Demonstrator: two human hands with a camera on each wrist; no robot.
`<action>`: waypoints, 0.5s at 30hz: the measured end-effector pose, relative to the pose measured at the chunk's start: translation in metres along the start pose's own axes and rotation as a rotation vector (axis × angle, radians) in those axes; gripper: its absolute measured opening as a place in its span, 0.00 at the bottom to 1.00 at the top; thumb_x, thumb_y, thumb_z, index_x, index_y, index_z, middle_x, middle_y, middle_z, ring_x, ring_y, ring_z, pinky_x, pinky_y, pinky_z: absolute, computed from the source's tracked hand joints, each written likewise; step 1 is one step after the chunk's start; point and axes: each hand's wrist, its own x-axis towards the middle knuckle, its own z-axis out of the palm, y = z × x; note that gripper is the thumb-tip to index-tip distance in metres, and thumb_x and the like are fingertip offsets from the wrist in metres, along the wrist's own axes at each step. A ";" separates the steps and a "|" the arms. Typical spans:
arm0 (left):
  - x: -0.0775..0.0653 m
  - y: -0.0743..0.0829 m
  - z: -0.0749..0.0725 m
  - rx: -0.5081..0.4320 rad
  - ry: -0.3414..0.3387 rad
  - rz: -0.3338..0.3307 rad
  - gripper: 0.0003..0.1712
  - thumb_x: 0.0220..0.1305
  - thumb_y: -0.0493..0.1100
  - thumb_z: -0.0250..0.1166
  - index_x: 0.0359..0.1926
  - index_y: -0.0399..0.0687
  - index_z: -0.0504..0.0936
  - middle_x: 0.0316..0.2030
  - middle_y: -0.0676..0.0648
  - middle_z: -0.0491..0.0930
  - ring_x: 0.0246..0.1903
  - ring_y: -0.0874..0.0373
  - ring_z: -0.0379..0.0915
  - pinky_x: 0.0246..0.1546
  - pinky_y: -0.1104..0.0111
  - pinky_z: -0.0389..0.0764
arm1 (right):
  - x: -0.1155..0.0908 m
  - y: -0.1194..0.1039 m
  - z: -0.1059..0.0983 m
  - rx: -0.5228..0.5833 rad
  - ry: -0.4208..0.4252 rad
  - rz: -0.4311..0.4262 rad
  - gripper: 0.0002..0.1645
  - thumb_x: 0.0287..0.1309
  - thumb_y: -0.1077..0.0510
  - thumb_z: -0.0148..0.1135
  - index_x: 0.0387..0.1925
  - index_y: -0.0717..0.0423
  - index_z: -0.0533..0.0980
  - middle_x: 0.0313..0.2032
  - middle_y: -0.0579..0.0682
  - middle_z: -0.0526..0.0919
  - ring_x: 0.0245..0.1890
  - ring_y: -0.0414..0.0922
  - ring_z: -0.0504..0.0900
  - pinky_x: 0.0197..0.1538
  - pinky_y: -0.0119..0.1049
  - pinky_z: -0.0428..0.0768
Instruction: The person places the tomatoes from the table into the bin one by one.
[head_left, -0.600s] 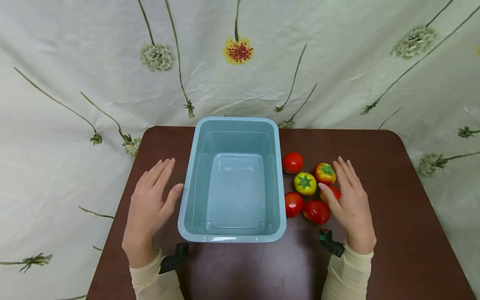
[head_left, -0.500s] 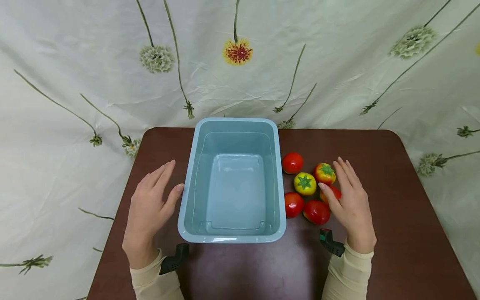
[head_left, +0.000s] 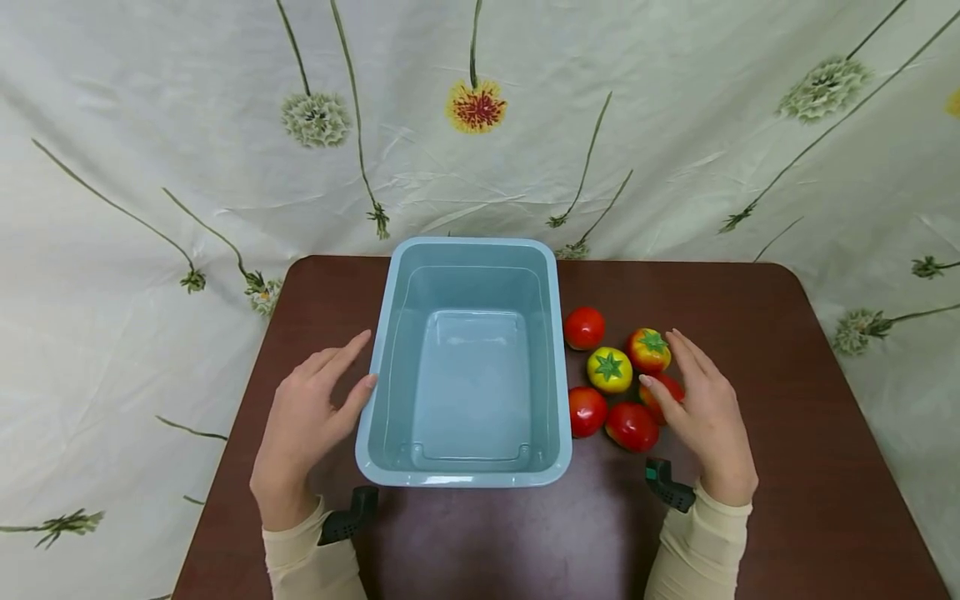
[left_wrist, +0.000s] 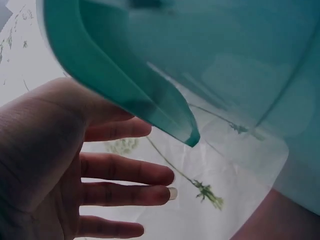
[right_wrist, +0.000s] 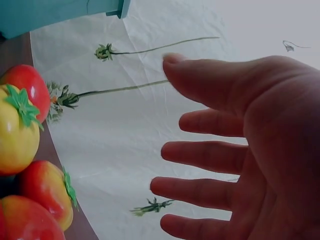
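Note:
A light blue plastic basin (head_left: 465, 479) stands on the dark table with nothing in it. Just left of it is my left hand (head_left: 303, 425), fingers extended, thumb tip right at the rim; the left wrist view shows the basin's rim (left_wrist: 120, 95) overlapping that thumb. My right hand (head_left: 705, 421) hovers with straight, spread fingers at the right edge of a cluster of tomatoes and holds nothing. Nearest to it are a red-and-yellow tomato (head_left: 648, 350) with a green top and a red tomato (head_left: 664, 395), partly hidden behind the thumb. A yellow tomato (head_left: 610, 370) lies mid-cluster.
More red tomatoes lie against the basin's right side, one at the back (head_left: 584, 328) and one in front (head_left: 587, 412), with another red tomato (head_left: 632, 426) beside it. A white flowered cloth (head_left: 660, 150) hangs behind the brown table (head_left: 817, 467).
My left hand has shifted right, closer to the basin rim, its fingers bending slightly. My right hand has drawn back a little toward me. The basin and tomatoes have stayed in place.

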 end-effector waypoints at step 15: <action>0.001 -0.009 0.006 -0.115 -0.110 -0.013 0.30 0.66 0.46 0.61 0.69 0.56 0.69 0.53 0.45 0.83 0.44 0.53 0.84 0.43 0.52 0.85 | -0.005 0.011 -0.007 -0.017 -0.109 0.101 0.43 0.54 0.57 0.71 0.68 0.63 0.64 0.63 0.67 0.71 0.61 0.66 0.71 0.60 0.64 0.70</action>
